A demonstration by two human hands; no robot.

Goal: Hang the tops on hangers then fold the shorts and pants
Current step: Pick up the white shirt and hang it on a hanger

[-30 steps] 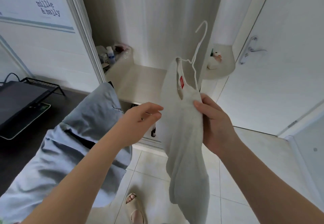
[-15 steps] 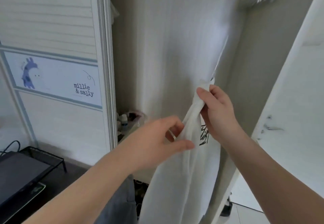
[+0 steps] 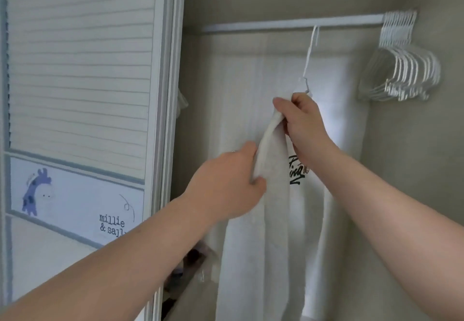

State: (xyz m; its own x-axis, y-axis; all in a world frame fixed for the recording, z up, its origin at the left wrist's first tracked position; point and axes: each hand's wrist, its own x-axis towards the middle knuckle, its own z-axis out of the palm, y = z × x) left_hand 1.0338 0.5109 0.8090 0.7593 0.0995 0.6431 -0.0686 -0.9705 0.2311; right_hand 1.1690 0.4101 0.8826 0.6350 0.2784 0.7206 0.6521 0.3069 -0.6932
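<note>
A white top (image 3: 273, 220) with black script lettering hangs on a white wire hanger (image 3: 310, 54), whose hook sits over the closet rail (image 3: 276, 24). My right hand (image 3: 301, 120) grips the top's upper end just below the hanger's neck. My left hand (image 3: 231, 180) pinches a fold of the same top lower down, at its left edge. The fabric hangs straight down between my forearms, and its lower end runs out of view.
Several empty white hangers (image 3: 401, 69) are bunched at the rail's right end. A sliding door (image 3: 82, 94) with slats and a giraffe sticker stands at the left, its frame (image 3: 168, 120) close to my left arm. Beige closet walls enclose the space.
The view has tilted up from the floor to the rail. The hanger with the top has risen, and its hook now sits on the rail. My left hand has taken hold of the fabric.
</note>
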